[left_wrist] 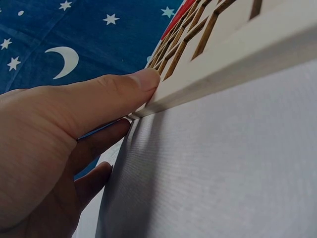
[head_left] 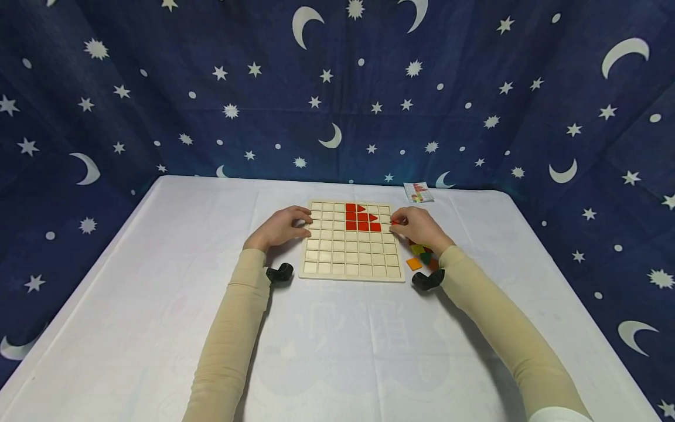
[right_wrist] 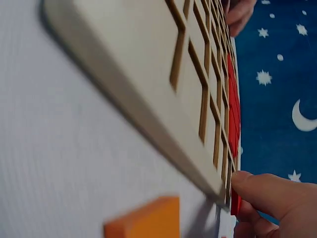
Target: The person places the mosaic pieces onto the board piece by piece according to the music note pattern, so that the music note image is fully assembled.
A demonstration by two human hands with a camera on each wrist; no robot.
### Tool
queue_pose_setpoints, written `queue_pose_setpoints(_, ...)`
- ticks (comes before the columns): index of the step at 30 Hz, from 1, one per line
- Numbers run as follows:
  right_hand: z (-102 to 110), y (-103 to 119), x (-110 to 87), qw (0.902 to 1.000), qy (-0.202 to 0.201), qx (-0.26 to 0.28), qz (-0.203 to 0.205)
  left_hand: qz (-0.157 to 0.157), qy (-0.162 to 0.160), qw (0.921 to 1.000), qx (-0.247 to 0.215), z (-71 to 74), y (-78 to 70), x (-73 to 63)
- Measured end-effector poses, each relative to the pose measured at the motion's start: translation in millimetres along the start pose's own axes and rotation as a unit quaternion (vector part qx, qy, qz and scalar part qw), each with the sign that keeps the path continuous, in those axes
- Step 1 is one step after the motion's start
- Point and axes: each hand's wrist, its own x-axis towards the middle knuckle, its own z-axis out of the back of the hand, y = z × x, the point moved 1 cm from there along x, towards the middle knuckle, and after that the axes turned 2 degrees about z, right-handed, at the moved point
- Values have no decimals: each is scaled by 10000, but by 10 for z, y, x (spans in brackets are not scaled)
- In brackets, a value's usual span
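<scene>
A cream gridded board (head_left: 345, 256) lies on the table, with several red square and triangular pieces (head_left: 362, 218) set in its upper cells. At its left edge is my left hand (head_left: 285, 227); in the left wrist view the thumb (left_wrist: 124, 94) rests straight along the rim, other fingers spread beside it. My right hand (head_left: 420, 227) is at the right edge, pinching a small red piece (right_wrist: 236, 198) between thumb and fingers. The shape of that piece is mostly covered by the fingers.
Loose yellow, green and orange pieces (head_left: 418, 249) lie by the right wrist, with an orange square (head_left: 413, 264) nearest the board. A printed pattern card (head_left: 419, 192) lies at the table's far edge, before a dark blue star-patterned curtain (head_left: 358, 117).
</scene>
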Motion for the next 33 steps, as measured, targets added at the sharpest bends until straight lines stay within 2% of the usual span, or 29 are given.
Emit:
queue_pose_setpoints(8, -60, 79, 14, 9996, 171, 21, 202, -11, 3, 10000, -51, -15, 3, -4)
queue_pose_setpoints(20, -26, 100, 6, 9996, 280, -13, 92, -17, 1, 10000, -42, -7, -18, 2)
queue_pose_setpoints(26, 0, 106, -2, 9993, 331, 46, -152, 25, 16, 10000, -38, 7, -19, -3)
queue_pose_setpoints(33, -29, 100, 12, 9994, 300, 27, 151, 45, 6, 10000, -58, 0, -1, -1)
